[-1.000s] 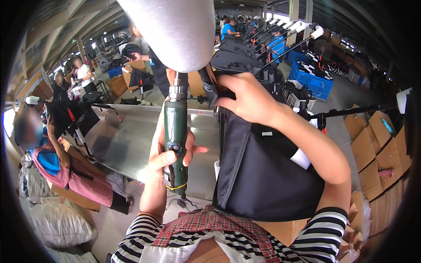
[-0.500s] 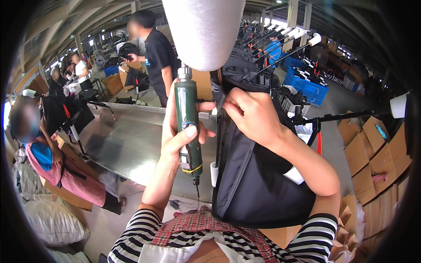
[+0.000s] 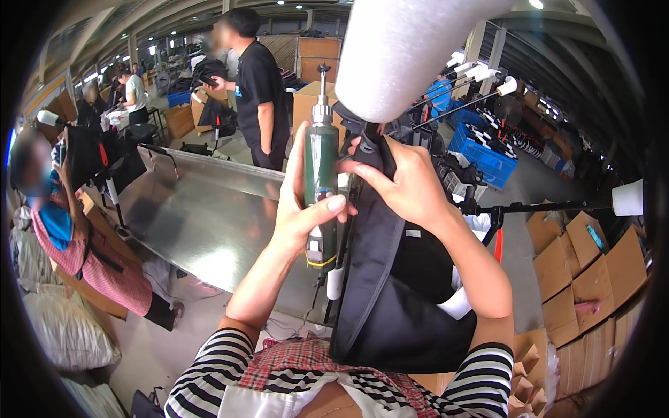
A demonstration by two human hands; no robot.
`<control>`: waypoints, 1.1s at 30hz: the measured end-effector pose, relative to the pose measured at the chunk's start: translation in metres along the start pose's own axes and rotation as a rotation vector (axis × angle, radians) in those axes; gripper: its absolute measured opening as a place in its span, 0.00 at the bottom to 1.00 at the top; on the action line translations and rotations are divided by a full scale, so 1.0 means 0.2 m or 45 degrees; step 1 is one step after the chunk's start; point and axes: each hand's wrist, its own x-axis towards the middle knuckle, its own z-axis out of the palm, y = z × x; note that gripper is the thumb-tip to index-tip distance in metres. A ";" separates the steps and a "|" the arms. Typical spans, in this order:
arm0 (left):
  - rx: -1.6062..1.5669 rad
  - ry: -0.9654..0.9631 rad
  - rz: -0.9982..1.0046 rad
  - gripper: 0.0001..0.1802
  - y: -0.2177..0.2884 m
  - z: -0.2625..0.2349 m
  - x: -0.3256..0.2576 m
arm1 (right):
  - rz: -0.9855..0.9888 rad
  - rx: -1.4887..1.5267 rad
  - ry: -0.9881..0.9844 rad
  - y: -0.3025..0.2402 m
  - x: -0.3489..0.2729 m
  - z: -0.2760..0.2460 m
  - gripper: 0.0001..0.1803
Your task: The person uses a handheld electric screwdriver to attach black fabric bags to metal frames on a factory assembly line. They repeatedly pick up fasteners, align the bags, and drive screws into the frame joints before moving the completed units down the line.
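Note:
A dark green electric screwdriver (image 3: 320, 164) stands upright in my left hand (image 3: 298, 217), its bit pointing up and its cord hanging below. My left thumb lies across the tool's front. Close beside it, my right hand (image 3: 417, 182) is closed on a black joint (image 3: 374, 146) of a tube frame, with the thumb reaching toward the screwdriver. Black fabric (image 3: 373, 272) hangs from this frame down in front of me. Above the joint a thick white foam-wrapped tube (image 3: 401, 59) rises toward the camera. The fingers behind the joint are partly hidden.
A metal-topped table (image 3: 209, 209) lies to the left. One person in pink (image 3: 97, 251) works beyond its left end; another in a black shirt (image 3: 261, 97) stands behind it. Cardboard boxes (image 3: 592, 265) line the right side, with blue crates (image 3: 481, 157) farther back.
The screwdriver has shifted right and its bit now shows clear of the white tube. My right hand has gone from pinching a fabric strip to wrapping round the black joint.

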 end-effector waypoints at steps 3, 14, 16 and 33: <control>0.081 -0.003 -0.077 0.66 0.06 -0.02 -0.09 | -0.062 -0.178 0.011 0.04 -0.03 -0.01 0.13; -0.013 -0.163 -0.605 0.68 0.11 -0.03 -0.49 | -0.236 -0.182 -0.018 0.08 -0.02 -0.04 0.12; -0.046 -0.158 -0.614 0.68 0.11 -0.02 -0.48 | -0.241 -0.180 -0.023 0.07 -0.03 -0.04 0.13; -0.626 -0.105 -0.664 0.58 0.04 0.12 -0.47 | -0.109 -0.265 0.068 0.08 -0.10 0.03 0.18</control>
